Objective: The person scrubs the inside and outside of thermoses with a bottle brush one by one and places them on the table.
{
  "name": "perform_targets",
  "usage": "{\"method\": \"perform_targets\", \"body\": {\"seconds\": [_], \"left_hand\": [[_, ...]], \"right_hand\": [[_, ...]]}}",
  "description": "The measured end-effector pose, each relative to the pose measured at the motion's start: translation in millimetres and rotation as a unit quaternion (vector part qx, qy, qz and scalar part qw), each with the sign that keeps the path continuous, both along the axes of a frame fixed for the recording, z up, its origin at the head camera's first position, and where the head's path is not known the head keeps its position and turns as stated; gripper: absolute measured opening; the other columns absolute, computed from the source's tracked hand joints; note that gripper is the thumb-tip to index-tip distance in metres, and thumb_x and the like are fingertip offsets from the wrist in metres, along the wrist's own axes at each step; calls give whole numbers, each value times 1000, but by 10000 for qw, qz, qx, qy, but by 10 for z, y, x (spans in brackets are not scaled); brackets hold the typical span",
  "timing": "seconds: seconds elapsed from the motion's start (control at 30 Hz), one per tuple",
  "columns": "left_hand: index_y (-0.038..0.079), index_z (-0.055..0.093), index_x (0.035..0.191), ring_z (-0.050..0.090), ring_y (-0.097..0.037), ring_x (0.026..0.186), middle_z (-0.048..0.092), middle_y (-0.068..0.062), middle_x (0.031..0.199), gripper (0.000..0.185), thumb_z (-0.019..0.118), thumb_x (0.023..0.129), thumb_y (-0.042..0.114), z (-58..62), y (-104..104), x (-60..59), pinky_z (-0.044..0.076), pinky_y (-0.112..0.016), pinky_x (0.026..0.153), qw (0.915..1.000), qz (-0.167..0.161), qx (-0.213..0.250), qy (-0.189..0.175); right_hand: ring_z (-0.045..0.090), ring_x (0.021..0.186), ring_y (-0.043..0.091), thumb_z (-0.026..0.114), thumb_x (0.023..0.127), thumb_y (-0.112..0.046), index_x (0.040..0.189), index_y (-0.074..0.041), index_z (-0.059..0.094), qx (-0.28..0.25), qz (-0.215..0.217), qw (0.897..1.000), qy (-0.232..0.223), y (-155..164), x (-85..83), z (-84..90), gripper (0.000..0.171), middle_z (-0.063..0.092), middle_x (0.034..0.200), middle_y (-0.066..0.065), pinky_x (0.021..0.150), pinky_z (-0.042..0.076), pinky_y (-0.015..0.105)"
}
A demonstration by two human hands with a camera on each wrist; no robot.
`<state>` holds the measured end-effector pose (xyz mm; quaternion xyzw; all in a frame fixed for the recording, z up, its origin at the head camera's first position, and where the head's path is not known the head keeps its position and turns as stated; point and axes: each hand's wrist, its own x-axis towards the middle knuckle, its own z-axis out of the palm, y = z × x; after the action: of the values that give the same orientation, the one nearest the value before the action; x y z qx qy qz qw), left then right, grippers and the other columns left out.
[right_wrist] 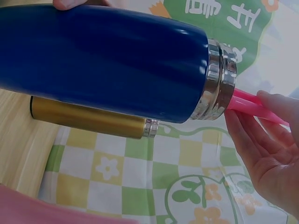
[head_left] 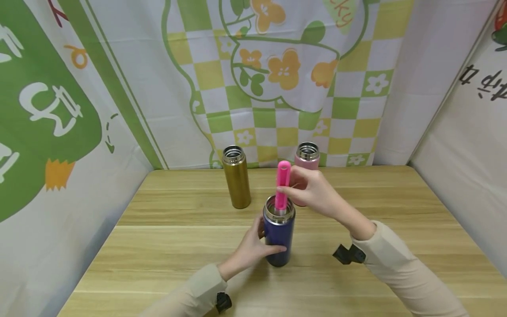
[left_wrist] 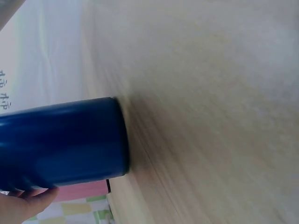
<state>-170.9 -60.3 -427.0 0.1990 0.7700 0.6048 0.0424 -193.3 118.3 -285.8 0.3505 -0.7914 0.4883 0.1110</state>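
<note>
A dark blue vacuum bottle (head_left: 279, 240) stands upright and lidless on the table, its steel rim uppermost. My left hand (head_left: 252, 247) grips its body from the left, the thumb across the front. The left wrist view shows the blue bottle (left_wrist: 65, 144) with its base at the tabletop. Above the mouth, my right hand (head_left: 313, 191) pinches the bright pink handle (head_left: 283, 182) of a tool. A short length of metal shaft shows below the handle; the tool's lower end is hidden inside the bottle. In the right wrist view, fingers and thumb hold the pink handle (right_wrist: 254, 109) just beyond the rim.
A gold bottle (head_left: 237, 182), also lidless, stands behind and left of the blue one. Behind my right hand is a pink bottle (head_left: 306, 160), partly hidden. The wooden table (head_left: 170, 255) meets patterned cloth walls (head_left: 261, 116) at the back and sides.
</note>
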Motion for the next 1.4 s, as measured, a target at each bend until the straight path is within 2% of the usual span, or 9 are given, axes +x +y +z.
{"method": "perform_targets", "body": {"seconds": [0.17,0.3,0.47,0.67,0.9,1.07,1.17,1.33,1.4], "left_hand": [[7,34,126,49,-23,108,51,-12,117,79,80,62,13,3,-8,-8,40,-39,90,9998,7,-17,218],[9,39,124,51,-23,105,53,-11,115,77,81,60,16,46,-67,-3,41,-39,88,9986,70,-261,444],[11,43,123,55,-23,97,56,-11,110,75,81,58,20,124,-162,14,44,-39,81,9946,211,-685,755],[12,46,122,55,-21,95,57,-8,108,76,82,57,21,212,-232,50,44,-40,80,9874,309,-943,1229],[14,43,121,54,-20,99,57,-7,109,75,83,57,19,346,-326,101,46,-40,81,9728,192,-1199,1974],[12,45,119,54,-19,100,58,-6,109,75,84,55,19,438,-391,125,45,-39,82,9618,179,-1428,2329],[10,46,119,54,-19,99,58,-6,109,75,83,55,20,487,-423,136,46,-38,81,9567,73,-1567,2453],[6,47,118,54,-20,100,57,-7,110,74,83,55,21,540,-468,152,46,-38,80,9475,-54,-1760,2670],[6,47,118,54,-20,101,57,-7,112,74,83,56,23,551,-481,156,46,-38,81,9438,-80,-1848,2740]], "right_hand": [[60,69,12,67,76,-4,89,0,59,3,-285,9996,10,63,24,-11,15,63,78,7,64,51,26],[61,69,13,66,76,-2,93,2,60,-193,-500,9986,-34,143,32,-62,18,64,83,10,62,51,25],[61,66,15,65,77,-1,91,3,60,-687,-563,9957,-242,257,55,-146,15,64,83,13,58,50,26],[63,70,17,63,78,1,94,8,57,-1388,-534,9867,-657,365,114,-225,18,66,83,2,62,51,28],[63,77,14,58,81,3,97,9,53,-2080,-589,9705,-1067,442,237,-291,18,67,87,-2,71,51,29],[64,81,19,60,82,-4,98,13,49,-2698,-402,9534,-1293,473,280,-379,25,66,89,8,74,50,32],[64,81,21,60,82,-4,100,14,49,-3189,-101,9404,-1179,520,246,-499,28,65,89,13,73,50,32],[65,80,23,59,82,-2,99,13,51,-3632,-246,9246,-1124,559,289,-544,24,65,87,15,72,50,33],[65,79,22,59,82,-2,95,12,52,-3683,-569,9192,-1274,551,355,-478,20,66,84,12,72,50,34]]}}
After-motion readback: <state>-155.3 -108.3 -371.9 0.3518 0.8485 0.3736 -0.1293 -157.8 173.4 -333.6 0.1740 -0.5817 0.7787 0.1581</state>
